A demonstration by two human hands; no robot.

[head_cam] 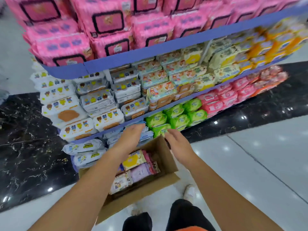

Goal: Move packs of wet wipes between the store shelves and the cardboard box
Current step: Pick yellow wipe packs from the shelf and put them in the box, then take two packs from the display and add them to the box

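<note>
Head view. Nearest the hands, a green pack (161, 130) of wet wipes, soft and glossy, blue print on its face, at the front edge of the lowest shelf, first of a green row (177, 114). Right hand (177, 145) open and relaxed, holding nothing, fingertips (168, 131) at that pack's near corner; touching or just short, cannot tell. Left hand (131, 136) flat, fingers straight and together, empty, reaching over the pale blue packs (147, 136) beside the green ones. Directly below both hands, the cardboard box (166, 157), open-topped, standing on the floor against the shelf foot. Inside: a yellow-and-white pack (134, 160) lying flat, a lilac pack (140, 173) next to it, thin pink packs (150, 161) on edge along one side, a cartoon-printed pack (121, 181) at the near end. Above, blue-edged shelves (150, 52): white packs with little bears (98, 99) in the middle, large pink packs (106, 22) on top, blurred. Underfoot, white tiles (250, 164) and a black marbled strip (30, 147); a white shoe (190, 192) beside the box.
</note>
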